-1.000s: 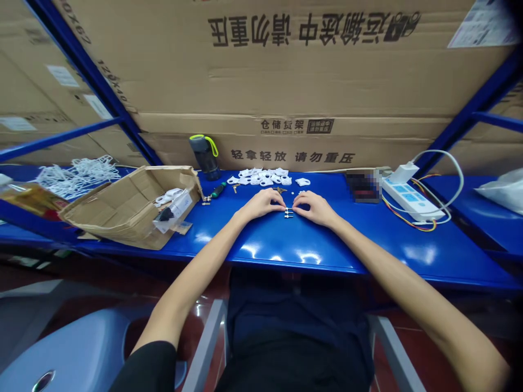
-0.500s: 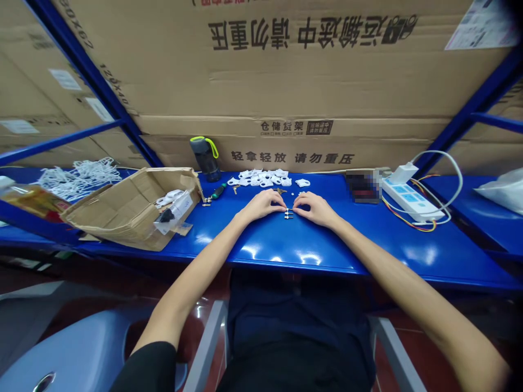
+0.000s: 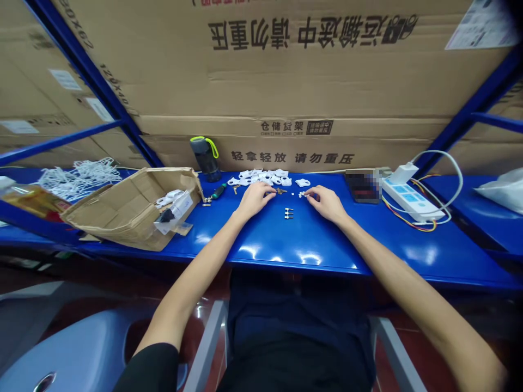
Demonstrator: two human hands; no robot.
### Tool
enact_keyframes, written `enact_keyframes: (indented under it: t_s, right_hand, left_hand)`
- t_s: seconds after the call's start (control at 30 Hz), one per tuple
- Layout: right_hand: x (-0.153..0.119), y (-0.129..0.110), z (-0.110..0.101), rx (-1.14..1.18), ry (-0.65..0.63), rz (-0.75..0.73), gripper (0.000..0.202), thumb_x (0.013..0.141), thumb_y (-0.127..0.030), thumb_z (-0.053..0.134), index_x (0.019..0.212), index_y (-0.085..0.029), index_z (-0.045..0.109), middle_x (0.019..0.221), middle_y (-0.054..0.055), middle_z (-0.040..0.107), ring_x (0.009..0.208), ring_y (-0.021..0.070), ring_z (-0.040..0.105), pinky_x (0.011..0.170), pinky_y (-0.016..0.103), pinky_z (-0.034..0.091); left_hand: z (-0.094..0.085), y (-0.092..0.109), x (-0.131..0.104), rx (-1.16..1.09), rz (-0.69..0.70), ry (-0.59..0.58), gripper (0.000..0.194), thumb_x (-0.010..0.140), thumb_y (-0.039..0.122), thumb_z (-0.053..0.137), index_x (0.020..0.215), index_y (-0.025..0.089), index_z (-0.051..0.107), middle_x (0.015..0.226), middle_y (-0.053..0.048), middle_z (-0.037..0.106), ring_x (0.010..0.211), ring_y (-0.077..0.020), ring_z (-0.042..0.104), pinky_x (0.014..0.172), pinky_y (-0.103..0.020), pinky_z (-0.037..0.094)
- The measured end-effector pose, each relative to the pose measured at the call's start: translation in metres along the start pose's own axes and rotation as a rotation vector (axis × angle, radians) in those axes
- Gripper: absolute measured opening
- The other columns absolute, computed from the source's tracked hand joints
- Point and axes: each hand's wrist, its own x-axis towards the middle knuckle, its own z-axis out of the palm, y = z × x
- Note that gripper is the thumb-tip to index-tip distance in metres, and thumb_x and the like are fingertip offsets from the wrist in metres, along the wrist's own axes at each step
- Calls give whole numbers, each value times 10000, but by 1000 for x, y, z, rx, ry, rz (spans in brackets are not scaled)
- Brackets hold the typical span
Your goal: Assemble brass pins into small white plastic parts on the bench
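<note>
My left hand [image 3: 256, 199] rests at the small brass-coloured pieces [image 3: 281, 190], its thumb and fingers curled close together; what they hold, if anything, is too small to tell. My right hand [image 3: 324, 201] is beside a little group of small white pieces [image 3: 302, 194], fingertips bent down at them, and any piece between the fingers cannot be made out. Between the hands and nearer the front edge, three small metal pins with white parts [image 3: 289, 213] lie in a short column, untouched. White plastic ring-like parts [image 3: 261, 177] are piled behind my left hand.
On the left stand an open cardboard box [image 3: 134, 207] with white parts and a bag, a green-handled screwdriver [image 3: 219, 190] and a dark bottle [image 3: 205, 158]. To the right are a dark object [image 3: 362, 186] and a power strip [image 3: 411, 198] with cables. Cardboard [image 3: 281, 81] walls the back.
Both hands have left the column of pins and moved apart, my left hand back to the left, my right hand back to the right. The pins now lie uncovered.
</note>
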Motion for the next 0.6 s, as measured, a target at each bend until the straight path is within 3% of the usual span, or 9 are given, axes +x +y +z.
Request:
enact_keyframes:
  t_s: [0.23, 0.47, 0.6]
  right_hand:
    - [-2, -4, 0, -105, -49, 82, 328, 985, -265, 576, 1268, -258, 742, 1144, 93, 695, 992, 253, 663, 765, 314, 485]
    - [1, -1, 2, -128, -50, 114, 286, 992, -284, 584, 1177, -224, 793, 1106, 108, 699, 952, 252, 671, 795, 331, 491]
    - [1, -1, 2, -114, -37, 111, 316, 990, -305, 599, 1243, -219, 768, 1106, 105, 701, 919, 245, 669, 779, 330, 492]
  left_hand:
    - [10, -6, -5, 148, -59, -5, 317, 996, 263, 613, 1272, 210, 760, 1346, -118, 675, 1248, -337, 584, 1072, -486, 468]
    - [11, -11, -5, 166, -87, -1, 250, 1005, 312, 622, 1127, 224, 822, 1251, -112, 712, 1168, -327, 608, 1011, -480, 482]
    - [10, -9, -3, 136, -67, -13, 242, 1008, 291, 614, 1104, 225, 827, 1185, -100, 735, 1124, -309, 628, 999, -463, 490]
